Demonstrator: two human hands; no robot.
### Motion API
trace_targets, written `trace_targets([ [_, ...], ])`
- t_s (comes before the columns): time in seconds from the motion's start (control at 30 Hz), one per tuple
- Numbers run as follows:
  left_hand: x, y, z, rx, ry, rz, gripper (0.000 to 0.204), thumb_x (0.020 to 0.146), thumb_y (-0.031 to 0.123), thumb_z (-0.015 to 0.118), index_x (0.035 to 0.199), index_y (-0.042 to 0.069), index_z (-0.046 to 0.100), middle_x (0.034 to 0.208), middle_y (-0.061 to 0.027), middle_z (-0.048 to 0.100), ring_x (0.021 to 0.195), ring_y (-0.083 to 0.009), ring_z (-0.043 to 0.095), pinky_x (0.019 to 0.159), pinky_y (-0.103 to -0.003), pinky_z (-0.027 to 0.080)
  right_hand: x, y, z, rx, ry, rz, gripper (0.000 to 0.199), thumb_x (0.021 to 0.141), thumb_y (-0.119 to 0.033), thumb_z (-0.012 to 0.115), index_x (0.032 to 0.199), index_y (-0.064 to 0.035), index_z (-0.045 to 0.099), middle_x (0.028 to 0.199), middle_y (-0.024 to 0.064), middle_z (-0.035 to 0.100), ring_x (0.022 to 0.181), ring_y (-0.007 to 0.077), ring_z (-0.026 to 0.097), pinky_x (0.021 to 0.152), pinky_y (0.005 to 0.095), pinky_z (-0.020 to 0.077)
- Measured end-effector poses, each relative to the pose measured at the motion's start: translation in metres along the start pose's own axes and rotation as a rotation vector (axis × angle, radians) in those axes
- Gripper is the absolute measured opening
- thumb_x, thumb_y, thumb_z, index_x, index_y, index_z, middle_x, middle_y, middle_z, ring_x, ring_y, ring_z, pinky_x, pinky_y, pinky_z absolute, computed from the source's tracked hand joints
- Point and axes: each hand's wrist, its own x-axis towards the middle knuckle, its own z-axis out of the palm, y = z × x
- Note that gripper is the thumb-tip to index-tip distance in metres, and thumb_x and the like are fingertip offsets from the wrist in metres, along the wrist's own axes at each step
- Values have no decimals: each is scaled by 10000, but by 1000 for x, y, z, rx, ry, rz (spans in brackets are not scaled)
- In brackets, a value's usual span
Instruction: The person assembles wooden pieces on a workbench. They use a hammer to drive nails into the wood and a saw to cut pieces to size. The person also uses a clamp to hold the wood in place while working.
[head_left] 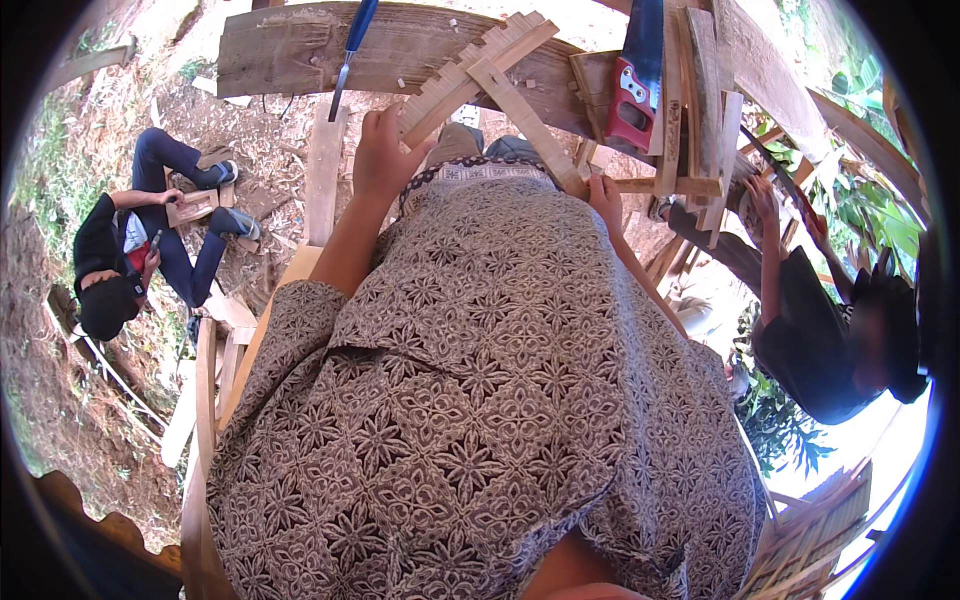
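Here's the desk [275, 48], a broad plank running crosswise. Over it slants the notched wooden piece [447, 95], long axis climbing from the desk's near side toward far right. The plain wooden strip [530, 125] tilts oppositely, far end meeting the notches over the desk. On the near side, the left hand [383, 160], closer to that meeting point, grips the notched piece; the right hand [606, 198] pinches the strip's near end.

Left hand [383, 165] holds a notched wooden strip [446, 90].
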Motion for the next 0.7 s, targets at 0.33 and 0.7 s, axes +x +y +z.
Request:
trace_targets([
  [0.33,37,48,-77,-640,206,341,918,997,753,315,1492,-5,468,1358,-183,578,1160,-249,556,1035,-420,419,-19,-59,-48,194,-88,5,327,1078,-314,477,1061,-21,620,872,80,583,834,159,528,782,331,449],
  [0.7,148,147,-74,-95,-131,666,527,998,408,598,1442,128,552,1396,-150,605,1333,-350,541,1128,-485,408,-5,-86,-60,507,-766,412,412,1049,-314,503,1361,-63,599,1143,42,696,945,123,667,788,273,535],
])
